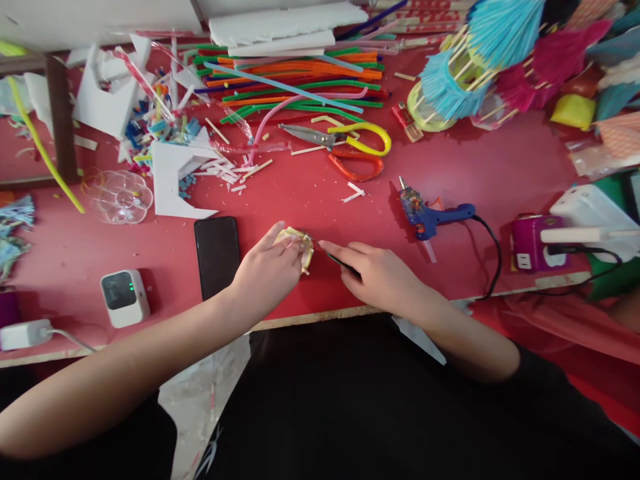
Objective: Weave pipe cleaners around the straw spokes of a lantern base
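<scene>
Near the table's front edge, my left hand (270, 267) is closed on a small pale-yellow craft piece (307, 257), curved and with short stubs sticking out. Its fingers hide much of that piece. My right hand (383, 277) grips a slim tool with a dark handle (345, 265). The tool's thin tip points left and meets the edge of the yellow piece. Whether it is a craft knife or tweezers I cannot tell. A black phone (218, 257) lies just left of my left hand.
A blue glue gun (435, 217) with a cord lies right. Beyond my hands are scissors (333, 139), pipe cleaners (300, 83) and white foam pieces (167, 180). Paper umbrellas (453, 87) stand back right. A small white device (125, 299) and clear plastic dish (120, 197) sit left.
</scene>
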The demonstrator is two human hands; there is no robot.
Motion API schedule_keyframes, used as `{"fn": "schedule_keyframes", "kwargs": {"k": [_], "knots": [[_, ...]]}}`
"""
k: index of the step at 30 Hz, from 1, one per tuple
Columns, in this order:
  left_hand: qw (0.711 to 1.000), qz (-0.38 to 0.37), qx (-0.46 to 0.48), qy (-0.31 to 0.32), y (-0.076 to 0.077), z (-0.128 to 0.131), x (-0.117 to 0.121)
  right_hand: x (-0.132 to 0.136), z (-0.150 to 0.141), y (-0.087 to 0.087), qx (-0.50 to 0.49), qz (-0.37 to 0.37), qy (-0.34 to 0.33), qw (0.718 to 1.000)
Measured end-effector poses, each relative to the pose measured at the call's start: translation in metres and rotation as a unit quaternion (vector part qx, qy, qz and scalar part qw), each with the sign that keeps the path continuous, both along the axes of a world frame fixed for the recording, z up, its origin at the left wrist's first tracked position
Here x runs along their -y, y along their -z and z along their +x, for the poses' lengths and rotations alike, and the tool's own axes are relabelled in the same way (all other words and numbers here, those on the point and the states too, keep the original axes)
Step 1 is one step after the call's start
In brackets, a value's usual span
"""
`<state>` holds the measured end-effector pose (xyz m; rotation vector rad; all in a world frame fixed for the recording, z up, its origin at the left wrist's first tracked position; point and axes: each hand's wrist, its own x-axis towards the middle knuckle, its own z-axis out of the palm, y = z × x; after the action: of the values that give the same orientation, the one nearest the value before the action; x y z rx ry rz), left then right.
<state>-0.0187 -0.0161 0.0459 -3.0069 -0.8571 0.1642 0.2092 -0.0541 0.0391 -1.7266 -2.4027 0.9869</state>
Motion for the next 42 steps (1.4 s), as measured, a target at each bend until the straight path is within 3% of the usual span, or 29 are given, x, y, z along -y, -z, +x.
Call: {"fn": "schedule_keyframes", "kwargs": {"k": [6,12,16,27,32,42], "knots": [[1.000,-0.014,-0.019,-0.014,0.002,0.001,0.001,-0.004,0.004,0.004,-0.060,-0.014,0.009,0.998],[0.997,-0.050,-0.056,-0.014,-0.002,0.006,-0.001,-0.005,0.001,0.003,-0.044,-0.034,0.004,0.998],[0.997,-0.067,-0.033,-0.022,0.000,0.007,-0.003,-0.001,0.000,0.008,-0.042,-0.022,0.003,0.999],[0.998,-0.057,0.010,0.012,0.007,0.001,-0.005,0.007,-0.005,0.010,0.004,-0.009,-0.025,1.000],[0.998,0.003,-0.060,0.018,0.003,0.003,-0.003,0.012,-0.008,0.004,0.050,-0.013,-0.032,0.998],[0.996,-0.034,-0.078,0.006,-0.005,0.006,-0.003,0.032,0.001,0.001,0.036,-0.025,-0.015,0.999]]}}
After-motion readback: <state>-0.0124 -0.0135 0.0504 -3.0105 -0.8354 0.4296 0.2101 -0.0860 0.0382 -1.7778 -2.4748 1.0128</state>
